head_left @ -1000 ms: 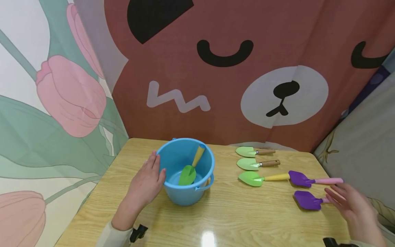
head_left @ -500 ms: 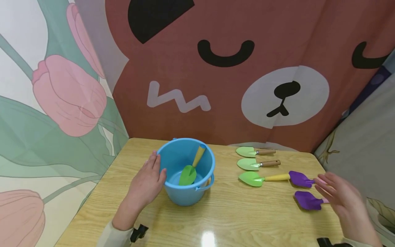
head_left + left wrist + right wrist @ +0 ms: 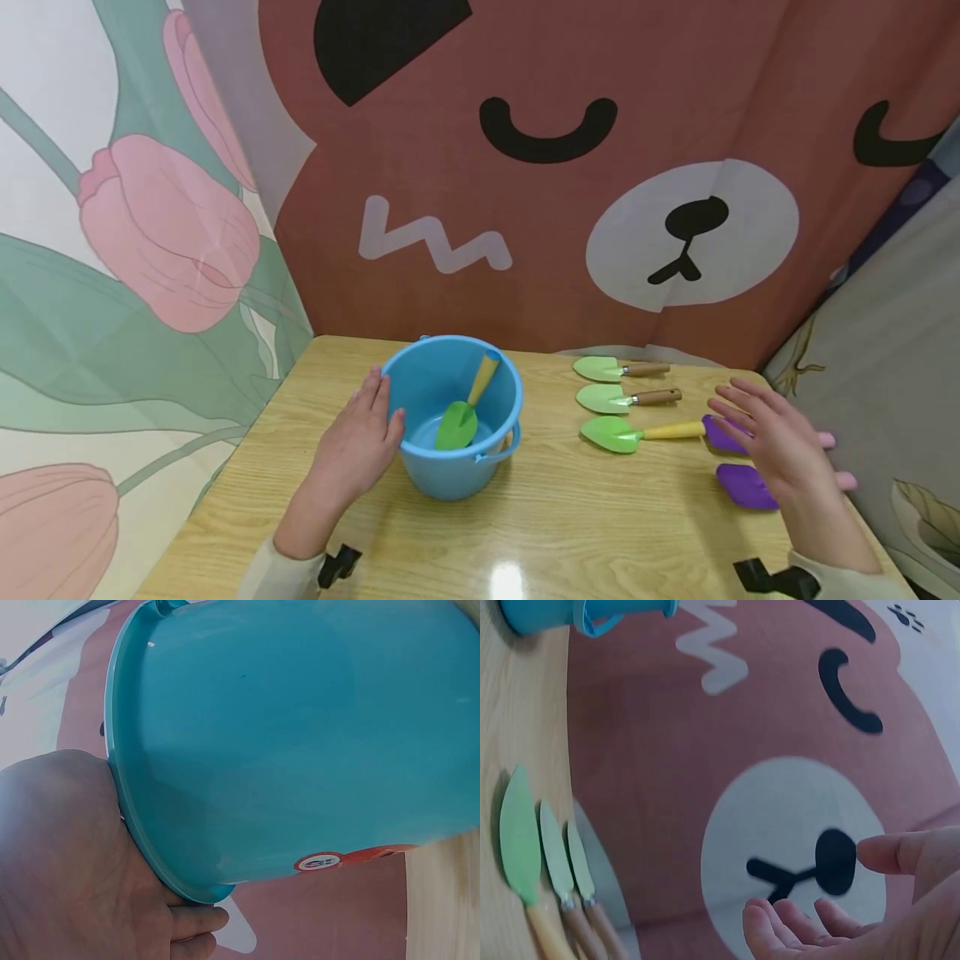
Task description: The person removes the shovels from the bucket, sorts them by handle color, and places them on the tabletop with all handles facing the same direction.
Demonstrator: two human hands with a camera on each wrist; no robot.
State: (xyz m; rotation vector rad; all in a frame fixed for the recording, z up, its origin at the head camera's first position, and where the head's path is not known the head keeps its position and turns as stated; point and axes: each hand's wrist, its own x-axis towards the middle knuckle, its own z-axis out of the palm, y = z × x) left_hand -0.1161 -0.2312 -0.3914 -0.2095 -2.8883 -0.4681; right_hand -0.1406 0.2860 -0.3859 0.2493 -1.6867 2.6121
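Observation:
My left hand (image 3: 358, 450) rests its extended fingers along the left rim of a blue bucket (image 3: 450, 479); in the left wrist view the palm lies at the rim of the bucket (image 3: 300, 735). Inside the bucket leans a green toy trowel (image 3: 456, 425) with a yellow handle. My right hand (image 3: 783, 446) hovers at the right with fingers spread and nothing in them. It partly hides two purple toy shovels, the upper shovel (image 3: 722, 435) and the lower shovel (image 3: 744, 486), whose pink handle ends poke out behind it.
Left of the right hand lie a green trowel with a yellow handle (image 3: 611, 435) and two pale green trowels with wooden handles, the nearer trowel (image 3: 603, 399) and the farther trowel (image 3: 597, 368). A bear-print curtain (image 3: 540, 283) hangs behind the wooden table (image 3: 585, 533).
My right hand has moved left and up from beside the pink handles to over the purple shovels. My left hand and the bucket have stayed in place.

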